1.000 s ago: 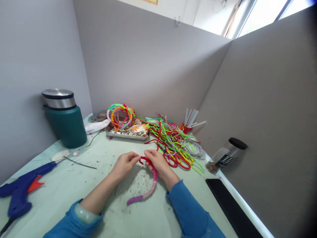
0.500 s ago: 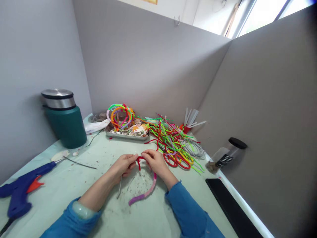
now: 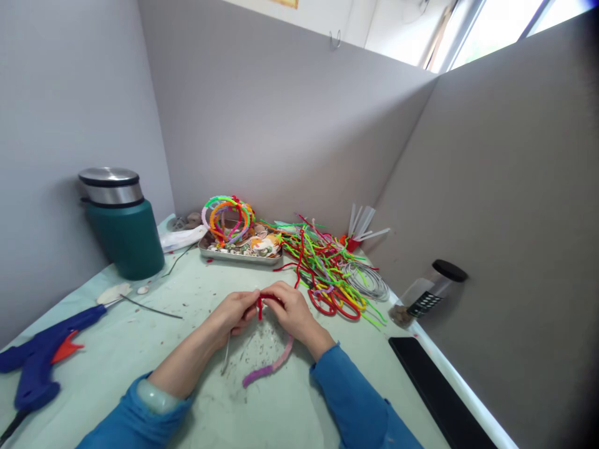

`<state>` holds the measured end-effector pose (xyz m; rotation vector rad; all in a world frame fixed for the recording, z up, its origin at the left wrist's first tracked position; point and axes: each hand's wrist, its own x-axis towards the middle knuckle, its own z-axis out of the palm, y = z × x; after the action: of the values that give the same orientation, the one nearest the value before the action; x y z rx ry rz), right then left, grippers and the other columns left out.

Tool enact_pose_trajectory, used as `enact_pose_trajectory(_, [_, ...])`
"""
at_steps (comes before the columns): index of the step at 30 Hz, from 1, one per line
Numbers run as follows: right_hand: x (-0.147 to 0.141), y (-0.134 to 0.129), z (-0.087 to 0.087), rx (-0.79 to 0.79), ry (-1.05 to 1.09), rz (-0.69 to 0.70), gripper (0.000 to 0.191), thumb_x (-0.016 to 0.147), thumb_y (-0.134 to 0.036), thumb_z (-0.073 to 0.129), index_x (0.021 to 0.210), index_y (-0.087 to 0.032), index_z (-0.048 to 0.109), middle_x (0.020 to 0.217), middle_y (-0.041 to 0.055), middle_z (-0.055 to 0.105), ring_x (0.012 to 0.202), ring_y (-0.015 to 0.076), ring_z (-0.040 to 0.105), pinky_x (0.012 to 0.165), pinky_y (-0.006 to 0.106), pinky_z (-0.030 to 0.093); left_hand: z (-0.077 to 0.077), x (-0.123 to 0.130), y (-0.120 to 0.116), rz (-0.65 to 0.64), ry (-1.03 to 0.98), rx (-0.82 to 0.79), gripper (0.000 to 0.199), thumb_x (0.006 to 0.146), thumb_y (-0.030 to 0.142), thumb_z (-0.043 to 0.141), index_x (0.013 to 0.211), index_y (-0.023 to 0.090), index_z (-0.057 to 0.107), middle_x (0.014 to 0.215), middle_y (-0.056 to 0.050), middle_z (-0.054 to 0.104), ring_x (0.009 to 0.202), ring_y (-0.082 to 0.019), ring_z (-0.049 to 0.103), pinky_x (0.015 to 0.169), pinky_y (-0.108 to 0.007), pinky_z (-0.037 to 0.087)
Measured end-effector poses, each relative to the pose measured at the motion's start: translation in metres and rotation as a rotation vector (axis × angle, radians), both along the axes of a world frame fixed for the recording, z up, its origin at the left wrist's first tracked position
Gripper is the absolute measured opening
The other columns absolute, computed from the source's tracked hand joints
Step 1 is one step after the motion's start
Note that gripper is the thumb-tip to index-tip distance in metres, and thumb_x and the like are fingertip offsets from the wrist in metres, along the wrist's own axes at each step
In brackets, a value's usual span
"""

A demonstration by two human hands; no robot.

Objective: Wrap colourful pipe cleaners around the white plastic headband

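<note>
My left hand is closed in a pinch on a red pipe cleaner, whose short end hangs down between the two hands. Pressed close beside it, my right hand pinches the same red piece with thumb and fingers. Below the right hand curves a fuzzy pink and purple strand, its upper part hidden by that hand. A thin bare wire sticks down from under the left hand. Whether the wire and the fuzzy strand are one piece is hidden by my fingers.
Behind the hands are a metal tray with shell-like bits and colourful fuzzy rings, and a tangled pile of pipe cleaners. A glue gun and green flask stand left; a clear jar and black slab lie right.
My right hand has shifted slightly left, nearer the left hand, and its fingers now cover more of the red pipe cleaner. The left hand has barely moved.
</note>
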<state>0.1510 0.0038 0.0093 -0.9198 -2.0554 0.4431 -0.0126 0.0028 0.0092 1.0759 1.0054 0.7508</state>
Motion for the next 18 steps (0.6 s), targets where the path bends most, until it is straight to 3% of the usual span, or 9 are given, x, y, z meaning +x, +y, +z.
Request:
enact_pose_trajectory(11, [-0.0010,-0.0039,0.0042,0.166,-0.140,0.073,0.034,0.074,-0.003,0.050,0.099,-0.023,0.060,0.110,0.0061,0.050,0.106,0.0197,0.044,0.089,0.037,0.036,-0.0013,-0.0010,0.0041,0.067,-0.026,-0.012,0.038,0.072,0.056,0.051,0.066,0.019,0.043,0.046,0.009,0.032,0.033,-0.003,0.016,0.030,-0.017,0.009])
enact_pose_trajectory(18, [-0.0025,-0.0025,0.0003,0.246,-0.227,0.014,0.018,0.081,-0.016,0.052,0.092,-0.023,0.064,0.100,0.0057,0.056,0.095,0.0192,0.047,0.082,0.035,0.036,-0.0012,0.0012,0.0014,0.064,0.029,0.007,0.042,0.071,0.057,0.049,0.059,0.018,0.039,0.044,0.009,0.029,0.034,-0.003,0.016,0.031,-0.018,0.009])
